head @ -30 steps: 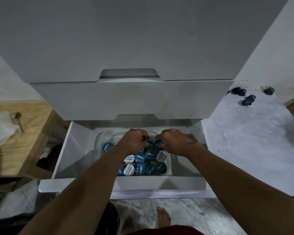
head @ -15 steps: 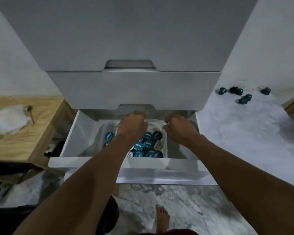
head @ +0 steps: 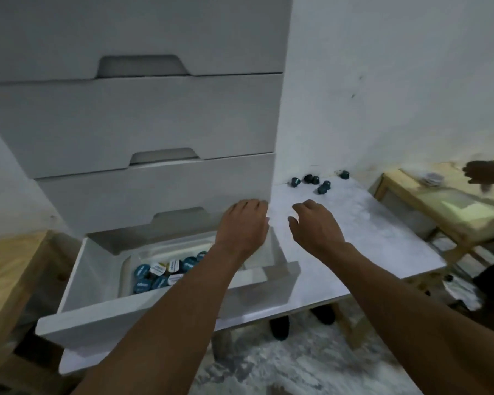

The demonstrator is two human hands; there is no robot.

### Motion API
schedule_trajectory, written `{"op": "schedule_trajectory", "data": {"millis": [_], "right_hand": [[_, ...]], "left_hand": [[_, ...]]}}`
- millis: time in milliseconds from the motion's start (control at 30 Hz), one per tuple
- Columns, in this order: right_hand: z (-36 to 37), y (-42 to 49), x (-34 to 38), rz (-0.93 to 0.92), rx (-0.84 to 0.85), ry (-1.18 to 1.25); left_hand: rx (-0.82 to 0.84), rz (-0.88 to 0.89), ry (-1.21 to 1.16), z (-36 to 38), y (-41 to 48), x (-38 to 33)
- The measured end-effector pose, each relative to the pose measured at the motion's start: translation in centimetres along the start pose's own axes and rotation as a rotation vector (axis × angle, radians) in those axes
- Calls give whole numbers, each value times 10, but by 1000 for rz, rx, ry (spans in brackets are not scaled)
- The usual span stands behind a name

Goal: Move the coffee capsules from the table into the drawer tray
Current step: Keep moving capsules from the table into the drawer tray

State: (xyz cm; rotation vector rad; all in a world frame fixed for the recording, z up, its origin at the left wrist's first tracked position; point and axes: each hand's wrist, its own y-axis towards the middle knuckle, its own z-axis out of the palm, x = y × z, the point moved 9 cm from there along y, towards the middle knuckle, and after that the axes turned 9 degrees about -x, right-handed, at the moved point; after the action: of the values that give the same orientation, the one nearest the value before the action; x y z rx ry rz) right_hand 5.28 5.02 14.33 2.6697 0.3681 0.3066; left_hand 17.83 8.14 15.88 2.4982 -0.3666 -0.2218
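Observation:
Several dark teal coffee capsules lie at the far end of the white marble table, near the wall. The bottom drawer of the white cabinet stands pulled out, and its white tray holds several capsules with blue and white lids. My left hand hovers over the drawer's right side, fingers loosely apart, holding nothing. My right hand is above the table's near part, also empty with fingers spread. Both hands are well short of the table capsules.
The white drawer cabinet rises behind the open drawer. A wooden bench stands to the right of the table, and another person's hand reaches over it. A wooden surface sits at the left. The floor is marble.
Both hands have lifted out of the drawer tray and moved right and up, toward the table. My view has swung right, bringing the table and bench into sight.

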Motion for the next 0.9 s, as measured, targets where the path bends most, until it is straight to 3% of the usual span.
{"op": "schedule_trajectory", "data": {"millis": [200, 433, 600, 900], "right_hand": [[-20, -1, -69, 134, -39, -6], [-16, 26, -160, 161, -51, -8], [-3, 62, -234, 107, 0, -4], [30, 130, -329, 9, 176, 69]], "left_hand": [[-63, 108, -29, 11, 40, -62], [-86, 143, 28, 69, 100, -113], [-95, 62, 54, 124, 148, -142], [43, -152, 77, 208, 210, -177]]}}
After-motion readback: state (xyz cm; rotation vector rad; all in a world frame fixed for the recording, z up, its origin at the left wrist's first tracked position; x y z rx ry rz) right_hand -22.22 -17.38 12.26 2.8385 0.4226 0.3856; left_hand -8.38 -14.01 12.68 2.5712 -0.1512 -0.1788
